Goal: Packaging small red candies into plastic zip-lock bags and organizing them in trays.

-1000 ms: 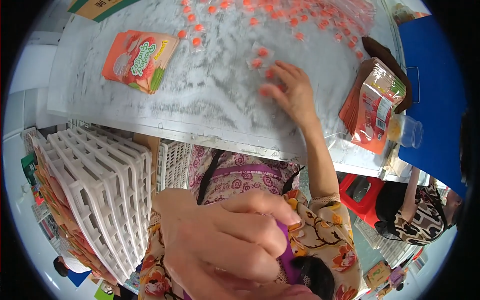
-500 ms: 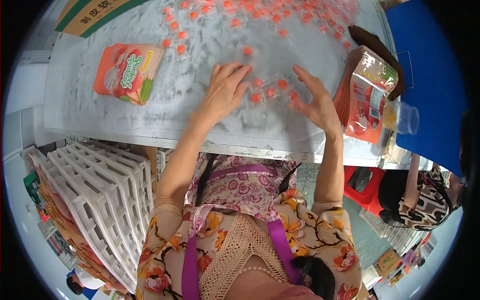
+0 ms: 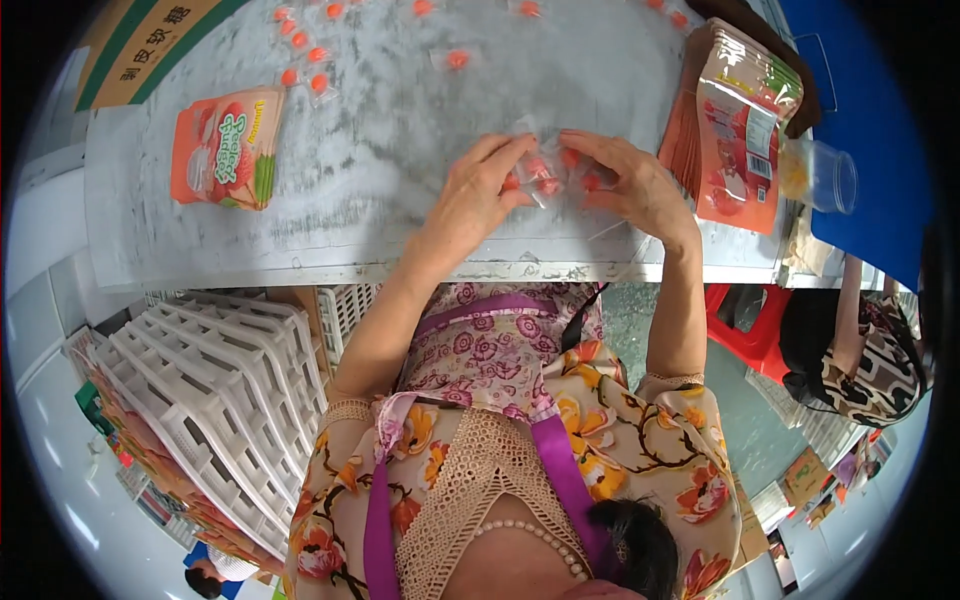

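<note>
Several orange-red candies (image 3: 542, 172) in clear wrappers lie bunched on the grey-white table (image 3: 350, 215), between my two hands. My left hand (image 3: 482, 188) curls round the candies on the left side, thumb and fingers closing on them. From the other side my right hand (image 3: 632, 188) cups more of them, with a red piece showing between its thumb and fingers. The fingers partly hide how many each hand grips. A single wrapped candy (image 3: 457, 60) lies apart, beyond the hands.
A stack of red printed pouches (image 3: 225, 150) lies at the left, and another pouch stack (image 3: 735, 150) at the right. Beside the latter is a clear plastic jar (image 3: 833, 178). A cardboard box (image 3: 150, 55) stands far left. White plastic crates (image 3: 215, 400) and a red stool (image 3: 745, 325) are below table level.
My hands have come together, pushing the spread candies into a tight bunch and closing round them. The view has shifted, so the far candy pile is mostly out of sight.
</note>
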